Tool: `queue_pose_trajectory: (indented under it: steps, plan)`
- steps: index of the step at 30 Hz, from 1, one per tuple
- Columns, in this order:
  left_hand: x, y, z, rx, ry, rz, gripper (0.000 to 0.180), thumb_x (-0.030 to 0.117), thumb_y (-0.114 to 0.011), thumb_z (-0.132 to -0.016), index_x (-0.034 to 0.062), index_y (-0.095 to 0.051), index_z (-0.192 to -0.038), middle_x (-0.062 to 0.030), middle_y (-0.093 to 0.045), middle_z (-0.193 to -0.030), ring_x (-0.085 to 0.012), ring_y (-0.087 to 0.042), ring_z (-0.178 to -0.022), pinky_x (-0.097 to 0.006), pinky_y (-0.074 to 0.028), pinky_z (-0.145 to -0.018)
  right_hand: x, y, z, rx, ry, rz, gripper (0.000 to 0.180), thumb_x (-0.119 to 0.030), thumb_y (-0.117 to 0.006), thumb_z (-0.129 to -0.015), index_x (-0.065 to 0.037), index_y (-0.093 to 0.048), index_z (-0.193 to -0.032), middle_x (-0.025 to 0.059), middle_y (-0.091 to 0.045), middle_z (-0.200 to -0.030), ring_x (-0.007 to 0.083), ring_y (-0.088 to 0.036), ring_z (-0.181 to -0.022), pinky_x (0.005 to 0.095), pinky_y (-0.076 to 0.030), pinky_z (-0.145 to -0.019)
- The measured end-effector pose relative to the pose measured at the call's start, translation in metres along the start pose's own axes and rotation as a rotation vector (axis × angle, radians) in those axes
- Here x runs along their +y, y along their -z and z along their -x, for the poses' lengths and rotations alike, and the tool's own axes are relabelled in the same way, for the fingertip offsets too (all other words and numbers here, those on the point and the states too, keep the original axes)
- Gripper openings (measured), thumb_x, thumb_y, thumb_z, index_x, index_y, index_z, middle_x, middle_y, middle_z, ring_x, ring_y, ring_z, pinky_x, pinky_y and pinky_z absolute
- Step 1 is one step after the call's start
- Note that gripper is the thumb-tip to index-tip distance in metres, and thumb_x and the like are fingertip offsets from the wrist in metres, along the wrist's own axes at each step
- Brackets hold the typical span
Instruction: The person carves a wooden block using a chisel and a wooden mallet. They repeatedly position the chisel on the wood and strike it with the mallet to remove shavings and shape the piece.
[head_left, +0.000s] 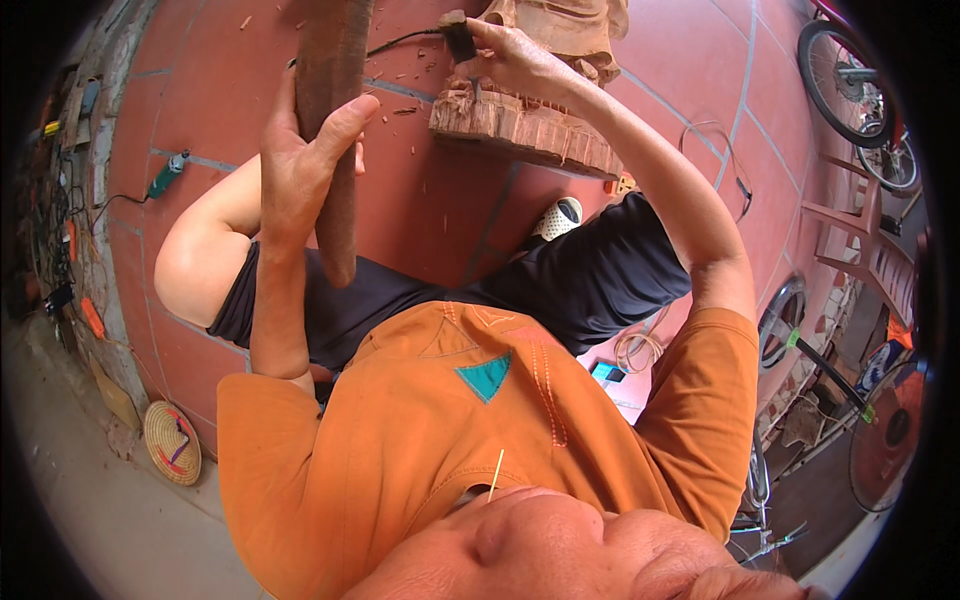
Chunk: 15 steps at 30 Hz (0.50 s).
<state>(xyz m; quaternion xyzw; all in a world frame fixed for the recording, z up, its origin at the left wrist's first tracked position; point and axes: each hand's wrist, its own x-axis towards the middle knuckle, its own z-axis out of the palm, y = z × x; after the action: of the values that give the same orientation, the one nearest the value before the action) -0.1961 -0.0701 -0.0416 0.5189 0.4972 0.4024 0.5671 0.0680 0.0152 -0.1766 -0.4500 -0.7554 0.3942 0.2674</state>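
My left hand (pixel 300 165) is wrapped round a long brown wooden mallet (pixel 335 70), raised upright with its narrower end hanging below my fist. The mallet's top runs out of the picture. My right hand (pixel 510 62) closes on a short dark tool (pixel 458 38) with a blunt, wood-coloured top, probably a chisel; its lower end is hard to see. That tool is held against a carved wooden figure (pixel 555 28) on the tiled floor. Rough vertical cuts mark the figure's thick base (pixel 520 130). From the dark tool a thin black line, like a cable, runs left behind the mallet.
Wood chips (pixel 405 110) are scattered on the red tiles. A green power tool (pixel 168 175) with a cord lies at left, near a woven hat (pixel 172 443). At right stand a bicycle wheel (pixel 845 82), a pink plastic chair (pixel 860 225) and a fan (pixel 888 435). Coiled cable (pixel 637 350) lies beside my leg.
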Motion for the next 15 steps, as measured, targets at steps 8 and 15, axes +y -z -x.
queue_pose_trajectory:
  steps: [8,15]
  plan:
    - [-0.003,-0.001,-0.002,0.036,-0.042,0.026,0.035,0.025,-0.073,-0.092,0.0044,-0.054,-0.113,-0.0005,-0.057,-0.075,-0.0059,-0.054,-0.054,-0.021,-0.046,-0.049,0.004,-0.003,-0.001,0.01,0.002,0.006,0.053,-0.021,-0.075,-0.087,-0.005,-0.053,-0.132,0.0185,-0.071,-0.097,0.0342,-0.069,-0.091,0.0423,-0.053,-0.079]
    - [-0.054,0.01,-0.021,-0.183,-0.337,-0.595,0.043,0.025,-0.072,-0.09,0.0014,-0.055,-0.123,-0.002,-0.063,-0.083,-0.0099,-0.056,-0.064,-0.026,-0.046,-0.055,-0.01,-0.003,0.004,-0.008,-0.002,0.148,0.059,-0.022,-0.076,-0.085,-0.007,-0.05,-0.136,0.0198,-0.07,-0.098,0.0393,-0.068,-0.094,0.0462,-0.052,-0.08]
